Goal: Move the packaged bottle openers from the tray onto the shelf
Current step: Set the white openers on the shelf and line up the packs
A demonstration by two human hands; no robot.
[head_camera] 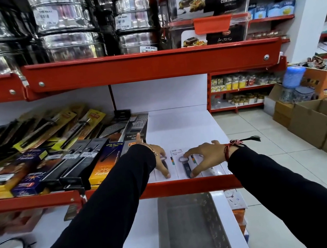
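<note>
Our packaged bottle openers [186, 166] lie flat in a row on the white shelf [180, 129], near its red front lip, at about six o'clock from the shelf's middle. Each looks like a thin card with a small metal opener with a dark handle: probably light, fairly stiff, a little slick, and best pinched at the card's edges rather than on the opener. Our left hand [160, 159] rests spread on the leftmost card, fingers down, clasping nothing. Our right hand [203, 157] is arched over the middle card, thumb and fingertips pressing its edges, nothing lifted. At nine o'clock sit boxed kitchen tools [61, 163]. Below, at six o'clock, the grey tray [191, 233] appears empty.
</note>
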